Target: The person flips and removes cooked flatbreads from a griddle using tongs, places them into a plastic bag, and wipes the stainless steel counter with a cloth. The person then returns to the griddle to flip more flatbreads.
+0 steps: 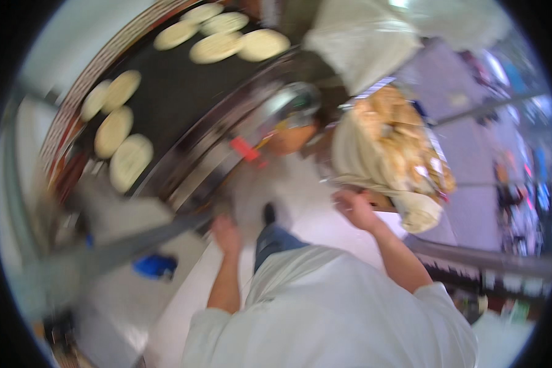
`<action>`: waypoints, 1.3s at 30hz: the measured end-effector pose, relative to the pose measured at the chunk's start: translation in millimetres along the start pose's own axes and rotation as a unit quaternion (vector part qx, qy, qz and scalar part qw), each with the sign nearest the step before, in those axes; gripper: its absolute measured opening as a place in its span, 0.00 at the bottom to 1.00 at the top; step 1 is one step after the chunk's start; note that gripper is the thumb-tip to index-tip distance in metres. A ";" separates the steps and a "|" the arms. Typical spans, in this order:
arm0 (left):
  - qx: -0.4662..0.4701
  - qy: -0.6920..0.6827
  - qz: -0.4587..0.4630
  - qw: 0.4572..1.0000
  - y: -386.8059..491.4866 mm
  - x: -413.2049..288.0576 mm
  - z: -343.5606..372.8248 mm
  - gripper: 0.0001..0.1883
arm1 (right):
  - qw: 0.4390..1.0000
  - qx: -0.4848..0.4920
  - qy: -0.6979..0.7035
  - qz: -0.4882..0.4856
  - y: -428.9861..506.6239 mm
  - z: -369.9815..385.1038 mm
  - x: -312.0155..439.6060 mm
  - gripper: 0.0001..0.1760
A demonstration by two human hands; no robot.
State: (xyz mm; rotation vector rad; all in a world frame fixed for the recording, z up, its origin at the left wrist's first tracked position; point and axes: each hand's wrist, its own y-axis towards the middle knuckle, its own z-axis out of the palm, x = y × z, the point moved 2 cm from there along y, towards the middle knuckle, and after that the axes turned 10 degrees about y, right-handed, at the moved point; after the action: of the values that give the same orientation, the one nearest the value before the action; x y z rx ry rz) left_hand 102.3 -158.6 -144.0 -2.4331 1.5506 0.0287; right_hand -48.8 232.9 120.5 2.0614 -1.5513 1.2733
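Note:
My left hand (226, 234) hangs low beside the end of a grey bar (184, 230); motion blur hides its fingers, and I cannot tell whether it touches the bar. Beside a cloth-lined container (356, 145) heaped with browned flatbreads (388, 133), my right hand (356, 209) shows bent, slightly spread fingers with nothing seen in them. Whether it touches the cloth is unclear. On a dark griddle (179, 87), several pale flatbreads (216, 47) lie in one group at the far side. More pale rounds (114, 132) sit along the left part.
A blurred metal bowl (292, 103) and a red-handled tool (244, 151) are near the griddle's front edge. White plastic sheeting (363, 41) stands beyond the container. A blue object (155, 266) rests on a grey surface at left. Pale floor (299, 184) shows ahead of my foot.

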 end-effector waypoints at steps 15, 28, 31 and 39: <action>0.600 0.195 -0.059 0.774 19.8 35.5 128.2 0.14 | 0.851 -0.320 -0.293 0.297 -86.7 -322.8 -256.1 0.26; 0.286 0.098 -0.346 0.888 -392.7 -171.3 -2.5 0.28 | 0.915 -0.269 -0.300 0.014 -177.0 -394.8 -432.7 0.12; 0.221 0.062 -0.352 0.907 -433.2 -217.5 -27.8 0.26 | 0.936 -0.272 -0.224 -0.022 -192.2 -407.7 -425.6 0.12; 0.025 -0.129 -0.247 0.960 -466.2 -297.9 -62.0 0.18 | 0.942 -0.298 -0.152 -0.016 -213.3 -456.1 -412.4 0.07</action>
State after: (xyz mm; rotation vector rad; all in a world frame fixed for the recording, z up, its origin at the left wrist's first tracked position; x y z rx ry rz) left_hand 383.1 278.5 56.2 -2.5795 0.8025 0.2002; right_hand -100.1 881.7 130.0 1.9076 -1.7408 0.3892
